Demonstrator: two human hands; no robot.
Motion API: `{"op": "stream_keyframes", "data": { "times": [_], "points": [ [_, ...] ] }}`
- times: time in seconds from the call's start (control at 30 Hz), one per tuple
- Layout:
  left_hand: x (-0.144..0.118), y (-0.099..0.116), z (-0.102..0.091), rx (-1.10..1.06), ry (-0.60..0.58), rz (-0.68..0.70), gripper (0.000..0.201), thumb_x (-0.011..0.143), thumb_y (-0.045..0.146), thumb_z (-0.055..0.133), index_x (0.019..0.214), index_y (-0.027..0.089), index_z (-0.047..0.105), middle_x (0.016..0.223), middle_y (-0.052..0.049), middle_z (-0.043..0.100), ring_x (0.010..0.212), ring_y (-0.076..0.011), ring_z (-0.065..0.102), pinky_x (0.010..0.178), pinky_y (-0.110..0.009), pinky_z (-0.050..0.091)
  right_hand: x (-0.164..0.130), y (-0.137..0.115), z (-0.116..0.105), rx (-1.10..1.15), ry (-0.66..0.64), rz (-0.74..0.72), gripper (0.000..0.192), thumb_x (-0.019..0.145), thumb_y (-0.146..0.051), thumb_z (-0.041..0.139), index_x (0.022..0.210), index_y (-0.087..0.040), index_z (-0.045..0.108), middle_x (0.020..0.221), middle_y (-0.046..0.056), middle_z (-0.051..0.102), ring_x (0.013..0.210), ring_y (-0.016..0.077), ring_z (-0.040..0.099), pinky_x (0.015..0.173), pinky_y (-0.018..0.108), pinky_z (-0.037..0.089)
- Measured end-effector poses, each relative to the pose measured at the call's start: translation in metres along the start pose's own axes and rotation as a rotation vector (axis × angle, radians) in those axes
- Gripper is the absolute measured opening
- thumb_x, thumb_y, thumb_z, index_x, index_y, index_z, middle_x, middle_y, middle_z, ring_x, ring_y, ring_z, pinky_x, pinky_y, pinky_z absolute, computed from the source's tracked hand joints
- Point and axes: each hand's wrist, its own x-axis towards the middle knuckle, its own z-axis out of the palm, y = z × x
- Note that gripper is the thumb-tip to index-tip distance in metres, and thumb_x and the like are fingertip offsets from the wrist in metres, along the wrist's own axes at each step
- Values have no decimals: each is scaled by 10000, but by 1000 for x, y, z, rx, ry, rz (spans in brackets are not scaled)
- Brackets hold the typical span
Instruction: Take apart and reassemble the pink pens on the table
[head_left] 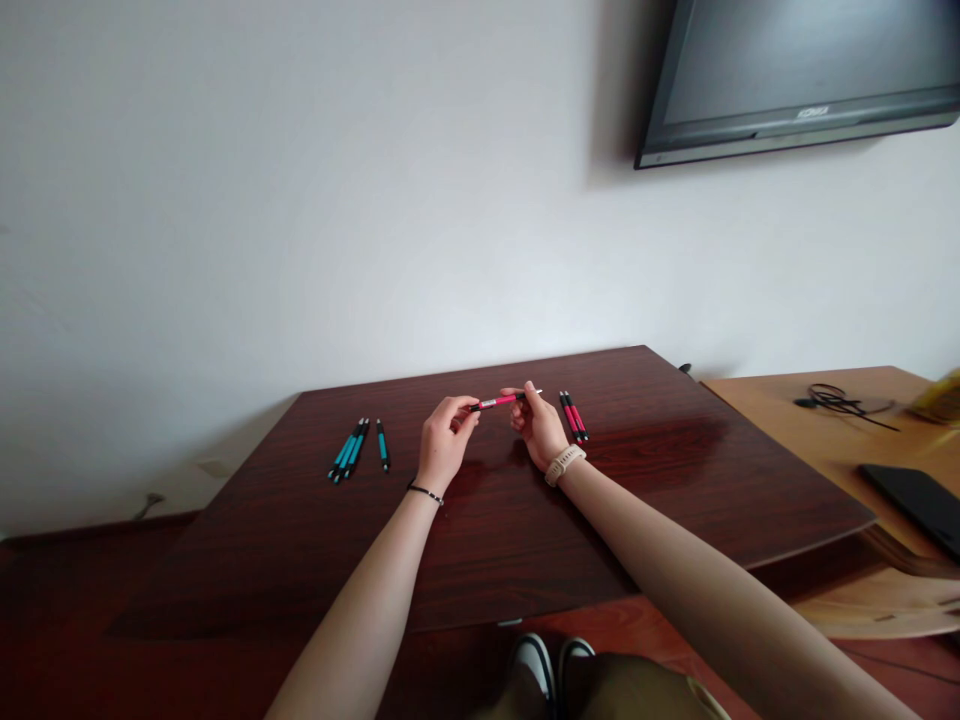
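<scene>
A pink pen [498, 402] with black ends is held level above the table, stretched between my two hands. My left hand [447, 430] pinches its black left end between thumb and fingers. At the other end, the fingers of my right hand [536, 420] close around the pen, and a pale tip sticks out past the thumb. Just right of my right hand lie two pink pens [574, 415] side by side. Over to the left, a group of blue pens [348, 450] lies together, with a single blue pen [382, 445] a little apart from them.
The dark wooden table [510, 550] stands against a white wall. A lighter wooden table [765, 400] at the right carries a black cable [836, 400], a flat black device [911, 505] and something yellow [937, 400]. A television [810, 70] hangs at upper right.
</scene>
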Motion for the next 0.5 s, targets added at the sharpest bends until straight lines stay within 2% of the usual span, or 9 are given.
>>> {"op": "stream_keyframes", "data": {
  "times": [0.1,0.2,0.5],
  "points": [
    [0,0,-1,2,-11,3,184,1014,347,671,1135,232,747,1072,-76,766,852,-185,747,747,-291,566,-1,-1,0,15,8,-9,497,867,-674,769,962,-188,808,688,-28,509,567,103,369,528,277,305],
    [-1,0,-1,48,-23,-13,225,1031,426,650,1013,221,741,951,-53,749,771,-175,696,729,-290,531,0,-1,0,33,-3,-12,497,868,-665,778,980,-183,816,683,-30,499,574,102,366,528,272,299],
    [2,6,-3,127,-44,-50,397,1091,479,475,812,217,581,759,-8,596,723,-174,557,705,-286,405,0,0,2,7,-26,11,491,864,-683,764,943,-199,803,680,-25,515,574,111,384,548,286,322]
  ]
}}
